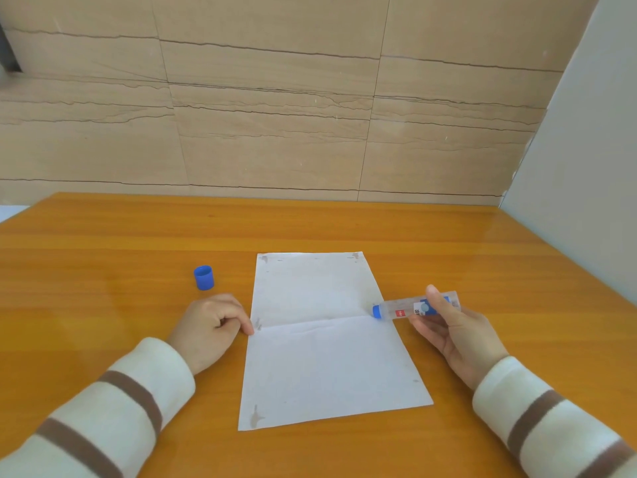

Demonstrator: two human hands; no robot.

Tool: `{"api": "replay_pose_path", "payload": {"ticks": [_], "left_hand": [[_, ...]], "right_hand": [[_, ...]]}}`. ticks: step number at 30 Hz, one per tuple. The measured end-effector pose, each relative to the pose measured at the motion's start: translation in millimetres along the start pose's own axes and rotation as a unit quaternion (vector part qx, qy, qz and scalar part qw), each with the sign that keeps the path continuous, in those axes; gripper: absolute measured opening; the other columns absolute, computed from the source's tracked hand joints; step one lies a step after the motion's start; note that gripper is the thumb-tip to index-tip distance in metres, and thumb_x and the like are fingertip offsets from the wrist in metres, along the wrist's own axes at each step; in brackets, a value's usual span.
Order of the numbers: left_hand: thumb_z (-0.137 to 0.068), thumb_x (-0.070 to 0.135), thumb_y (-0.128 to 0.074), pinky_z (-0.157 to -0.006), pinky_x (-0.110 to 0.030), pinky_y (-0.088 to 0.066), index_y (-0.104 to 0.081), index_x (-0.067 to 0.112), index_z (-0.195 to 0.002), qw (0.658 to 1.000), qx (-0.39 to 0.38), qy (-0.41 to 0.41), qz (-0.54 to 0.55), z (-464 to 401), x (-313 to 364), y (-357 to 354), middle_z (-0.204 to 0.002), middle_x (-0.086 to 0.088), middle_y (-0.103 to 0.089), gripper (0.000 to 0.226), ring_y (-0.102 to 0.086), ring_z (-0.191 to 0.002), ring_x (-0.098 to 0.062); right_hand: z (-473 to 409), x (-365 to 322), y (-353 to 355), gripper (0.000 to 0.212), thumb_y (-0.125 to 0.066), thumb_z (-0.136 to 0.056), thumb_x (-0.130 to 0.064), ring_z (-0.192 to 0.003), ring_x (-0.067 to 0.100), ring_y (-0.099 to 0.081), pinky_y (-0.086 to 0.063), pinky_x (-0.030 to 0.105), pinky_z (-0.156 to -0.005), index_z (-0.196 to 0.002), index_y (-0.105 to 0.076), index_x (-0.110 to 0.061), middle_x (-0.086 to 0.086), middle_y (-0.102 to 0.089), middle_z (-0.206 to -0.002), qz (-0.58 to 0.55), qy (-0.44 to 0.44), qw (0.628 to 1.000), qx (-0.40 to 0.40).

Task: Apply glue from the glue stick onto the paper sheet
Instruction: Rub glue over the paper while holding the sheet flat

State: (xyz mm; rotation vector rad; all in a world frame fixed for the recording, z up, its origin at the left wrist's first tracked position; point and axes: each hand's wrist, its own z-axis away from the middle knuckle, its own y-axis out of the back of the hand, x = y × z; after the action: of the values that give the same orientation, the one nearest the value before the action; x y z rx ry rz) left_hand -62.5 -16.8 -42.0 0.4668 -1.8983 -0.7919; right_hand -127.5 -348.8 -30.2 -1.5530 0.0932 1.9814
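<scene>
Now my right hand point(455, 326) clamps the uncapped glue stick point(417, 306), tip at the paper sheet point(327, 357)'s three-o'clock edge; my left hand point(210, 326), fingers loosely curled, pins nine o'clock against sliding.

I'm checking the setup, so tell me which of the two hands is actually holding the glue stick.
The right hand: it grips the glue stick, blue tip at the paper sheet's right edge. The left hand holds nothing; its fingertips touch the sheet's left edge.
</scene>
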Motion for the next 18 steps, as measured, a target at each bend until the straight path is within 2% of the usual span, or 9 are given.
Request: {"api": "replay_pose_path", "payload": {"ticks": [11,14,18], "left_hand": [[-0.077,-0.014,-0.052,-0.067,-0.019,-0.043,-0.071,0.020,-0.058,1.000,0.008,-0.006,-0.001,-1.3,-0.9,-1.5,-0.077,0.007,-0.065,0.043,-0.061,-0.072,-0.020],[-0.077,-0.014,-0.052,-0.065,-0.012,-0.041,-0.070,0.021,-0.057,1.000,0.009,-0.006,-0.002,-1.0,-1.2,-1.5,-0.076,0.007,-0.065,0.044,-0.061,-0.072,-0.017],[-0.078,-0.013,-0.052,-0.066,-0.010,-0.040,-0.070,0.022,-0.058,1.000,0.006,-0.004,-0.002,-0.4,-2.3,-1.2,-0.077,0.007,-0.065,0.045,-0.057,-0.076,-0.011]], "right_hand": [[0.8,-4.8,10.2,0.051,-0.078,-0.060,-0.035,-0.077,0.020,-0.074,-0.058,0.024,-0.057,-0.099,-0.060,-0.007,0.016,-0.071,-0.101,-0.020,-0.009,1.000,0.008],[1.3,-6.5,11.2,0.049,-0.078,-0.062,-0.032,-0.076,0.020,-0.074,-0.059,0.024,-0.058,-0.098,-0.060,-0.005,0.017,-0.068,-0.103,-0.051,-0.015,0.998,0.013],[3.6,-8.4,7.8,0.049,-0.079,-0.061,-0.031,-0.071,0.018,-0.074,-0.057,0.021,-0.055,-0.098,-0.060,-0.004,0.016,-0.067,-0.098,-0.124,-0.028,0.992,0.028]]}}
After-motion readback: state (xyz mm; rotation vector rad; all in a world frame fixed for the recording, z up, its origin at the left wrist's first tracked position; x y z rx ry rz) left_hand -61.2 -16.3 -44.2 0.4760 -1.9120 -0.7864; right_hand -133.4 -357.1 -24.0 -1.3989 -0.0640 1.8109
